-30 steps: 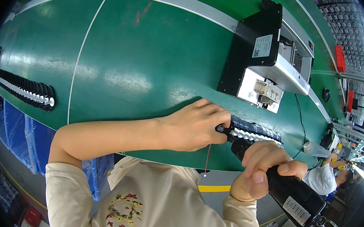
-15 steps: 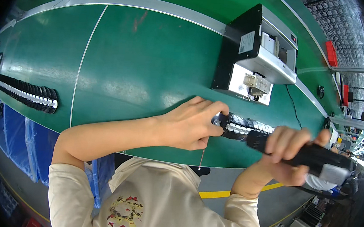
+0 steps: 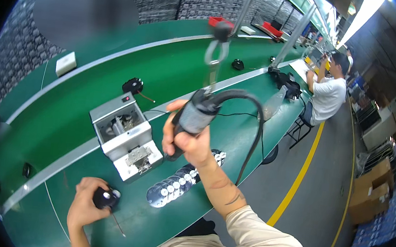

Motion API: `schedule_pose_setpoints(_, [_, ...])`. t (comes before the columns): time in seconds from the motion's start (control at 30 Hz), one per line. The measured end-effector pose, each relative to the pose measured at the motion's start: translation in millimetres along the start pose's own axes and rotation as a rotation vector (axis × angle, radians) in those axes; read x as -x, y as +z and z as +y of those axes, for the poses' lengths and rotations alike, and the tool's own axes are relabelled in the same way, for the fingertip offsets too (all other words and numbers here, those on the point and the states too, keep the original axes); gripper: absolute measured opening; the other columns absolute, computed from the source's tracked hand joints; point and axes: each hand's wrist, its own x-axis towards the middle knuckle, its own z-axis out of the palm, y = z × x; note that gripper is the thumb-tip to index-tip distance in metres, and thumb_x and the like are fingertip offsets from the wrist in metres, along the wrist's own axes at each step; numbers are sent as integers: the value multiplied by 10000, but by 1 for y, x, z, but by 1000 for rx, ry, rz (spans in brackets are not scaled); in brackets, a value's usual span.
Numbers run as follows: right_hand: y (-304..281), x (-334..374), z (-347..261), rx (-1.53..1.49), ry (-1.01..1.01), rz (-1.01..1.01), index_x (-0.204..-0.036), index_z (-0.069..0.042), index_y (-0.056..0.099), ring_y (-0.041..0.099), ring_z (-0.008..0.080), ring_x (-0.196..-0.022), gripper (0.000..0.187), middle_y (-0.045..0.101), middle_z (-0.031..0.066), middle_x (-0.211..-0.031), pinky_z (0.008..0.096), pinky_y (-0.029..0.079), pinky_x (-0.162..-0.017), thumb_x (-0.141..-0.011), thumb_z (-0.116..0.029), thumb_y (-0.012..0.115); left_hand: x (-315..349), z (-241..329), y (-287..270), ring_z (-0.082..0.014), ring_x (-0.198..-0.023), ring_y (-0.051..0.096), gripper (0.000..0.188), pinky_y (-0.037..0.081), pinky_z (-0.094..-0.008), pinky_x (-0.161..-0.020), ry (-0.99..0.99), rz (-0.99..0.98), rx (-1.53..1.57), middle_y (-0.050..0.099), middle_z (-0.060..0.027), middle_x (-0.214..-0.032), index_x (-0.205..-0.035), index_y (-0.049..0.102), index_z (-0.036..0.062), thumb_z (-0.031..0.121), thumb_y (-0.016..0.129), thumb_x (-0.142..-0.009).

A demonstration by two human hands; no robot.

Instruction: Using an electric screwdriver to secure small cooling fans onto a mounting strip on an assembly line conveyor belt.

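Observation:
My left hand (image 3: 86, 204) is closed round a small black round part (image 3: 105, 197) on the green table, with a thin wire (image 3: 118, 224) trailing from it. In my right hand (image 3: 191, 142) is an electric screwdriver (image 3: 196, 116), gripped by its dark body and raised above the table. A metal hook (image 3: 214, 53) holds the tool from above, and a black cable (image 3: 258, 134) loops down from its top. My right hand and forearm partly cover a row of overlapping round parts (image 3: 170, 191) with silvery faces.
A grey and white bench machine (image 3: 123, 128) stands beyond my left hand. Another black part with a wire (image 3: 133, 86) lies behind it. Further right are a dark bundle (image 3: 285, 83), a clear plastic bag (image 3: 272, 104) and a seated person (image 3: 329, 91). A metal rail (image 3: 73, 155) crosses the table.
My view has swung up and to the right. The screwdriver, low beside the row of parts before, is now lifted upright in my right hand. My left hand still holds the black part.

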Motion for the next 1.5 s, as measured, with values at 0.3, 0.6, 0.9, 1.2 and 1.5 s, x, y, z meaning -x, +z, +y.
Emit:
schedule_pose_setpoints(0.3, [12, 29, -5, 93, 69, 59, -1261, -2, 456, 556, 115, -598, 543, 570, 66, -738, 253, 444, -512, -773, -63, 687, -21, -81, 17, -365, -1184, 500, 380, 396, -407, -997, -58, 689, -289, 548, -185, -1210, -1113, 555, 2, -72, 629, -748])
schedule_pose_setpoints(0.6, [3, 31, 13, 312, 40, 154, -1238, 24, 499, 577, 79, -733, 550, 629, 40, -827, 240, 475, -648, -746, 14, 744, -21, -89, 30, -339, -997, 576, 96, 445, -396, -904, -3, 727, -206, 616, -160, -969, -850, 597, -8, -59, 611, -770])
schedule_pose_setpoints(0.9, [-2, 36, 33, 496, -118, 177, -1252, 38, 460, 570, 108, -667, 536, 615, 41, -773, 238, 443, -610, -829, -153, 728, -22, -103, 28, -331, -658, 524, 294, 447, -406, -582, -25, 948, -84, 511, -128, -710, -649, 466, 31, 63, 732, -770])
schedule_pose_setpoints(1.2, [8, 43, 34, 535, -68, 77, -1234, 42, 428, 555, 163, -719, 462, 563, 73, -820, 307, 487, -697, -878, -161, 642, 7, -164, -59, -267, -751, 545, 142, 448, -377, -661, -269, 1259, -163, 533, -114, -793, -796, 522, 36, -17, 633, -723])
schedule_pose_setpoints(1.5, [9, 42, 32, 445, 13, 111, -1218, 9, 433, 570, 174, -721, 505, 575, 81, -798, 294, 473, -707, -829, -140, 718, 6, -211, -145, -350, -1414, 299, 811, 369, -411, -1114, -488, 126, -658, 412, -100, -1489, -1314, 538, 222, -141, 605, -592])
